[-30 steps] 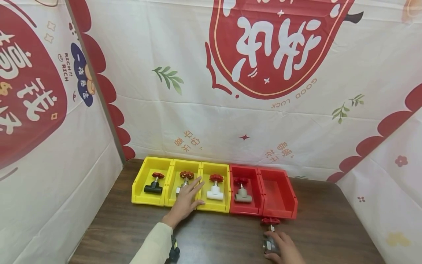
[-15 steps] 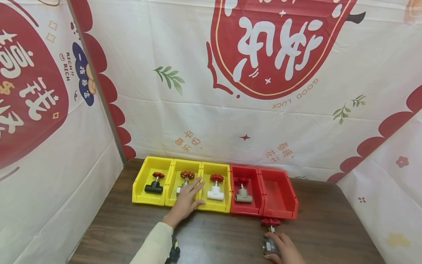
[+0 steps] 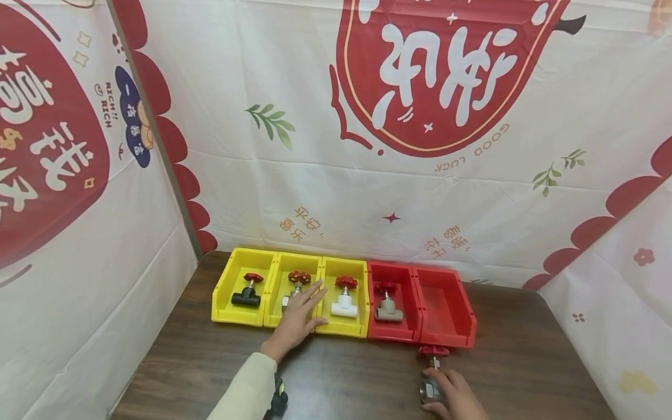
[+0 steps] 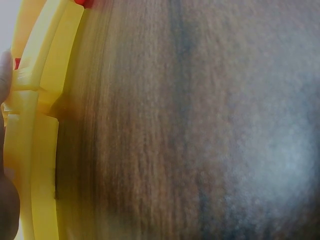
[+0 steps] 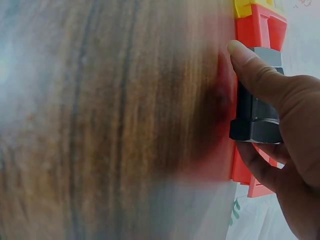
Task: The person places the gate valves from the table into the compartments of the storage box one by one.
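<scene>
My right hand (image 3: pixel 458 395) grips a grey metal valve (image 3: pixel 428 392) by its body. The valve's red handwheel (image 3: pixel 434 350) points toward the right-hand red bin (image 3: pixel 446 335). In the right wrist view, thumb and fingers wrap the valve's dark hexagonal body (image 5: pixel 256 112). My left hand (image 3: pixel 295 319) lies with spread, fairly straight fingers over the front of the middle yellow bin (image 3: pixel 273 319) and right yellow bin (image 3: pixel 341 329). It partly hides a metal valve (image 3: pixel 299 277) with a red wheel. A white valve (image 3: pixel 343 305) lies just right of its fingers.
The left yellow bin (image 3: pixel 226 315) holds a black valve (image 3: pixel 246 296). A grey-beige valve (image 3: pixel 388 311) sits in the left red bin (image 3: pixel 394 334). The bins stand in a row on the wooden table (image 3: pixel 357 379), before a printed cloth (image 3: pixel 315 192). A black object (image 3: pixel 279 398) shows beside the left sleeve.
The head view has shifted very slightly. Both hands keep their places, and the right hand still holds the metal valve.
</scene>
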Tool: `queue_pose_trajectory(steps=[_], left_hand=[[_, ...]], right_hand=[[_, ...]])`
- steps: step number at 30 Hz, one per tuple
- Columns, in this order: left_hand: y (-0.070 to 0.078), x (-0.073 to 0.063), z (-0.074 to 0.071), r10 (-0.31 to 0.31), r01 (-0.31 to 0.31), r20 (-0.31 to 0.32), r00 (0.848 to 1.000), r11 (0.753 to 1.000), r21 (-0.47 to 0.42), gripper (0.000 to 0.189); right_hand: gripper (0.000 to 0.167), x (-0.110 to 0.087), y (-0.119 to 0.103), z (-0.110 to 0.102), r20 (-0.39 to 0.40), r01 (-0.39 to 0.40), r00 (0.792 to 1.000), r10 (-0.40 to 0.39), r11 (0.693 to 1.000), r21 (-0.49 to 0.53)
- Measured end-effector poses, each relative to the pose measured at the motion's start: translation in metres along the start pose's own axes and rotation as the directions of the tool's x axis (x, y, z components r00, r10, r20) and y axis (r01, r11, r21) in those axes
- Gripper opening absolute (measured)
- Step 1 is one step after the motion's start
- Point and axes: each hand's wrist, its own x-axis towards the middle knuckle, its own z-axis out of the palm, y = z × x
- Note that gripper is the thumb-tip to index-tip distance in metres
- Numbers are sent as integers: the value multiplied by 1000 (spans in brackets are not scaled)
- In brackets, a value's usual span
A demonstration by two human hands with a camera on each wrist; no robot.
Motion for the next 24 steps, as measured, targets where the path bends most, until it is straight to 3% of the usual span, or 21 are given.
queue_pose_trajectory(steps=[5,12,24], left_hand=[[0,0,1,0,0,-2,1000,1000,-2,75],[0,-1,0,-10,10,6,1000,1000,2,74],[-1,0,-1,-24,24,33,999,1000,-4,73]], right_hand=[[62,1,-1,-5,-26,4,1000,-4,1000,-1],[65,4,-5,-15,-5,-42,999,42,999,31],[72,9,-3,-37,-70,-4,998,2,999,-32]])
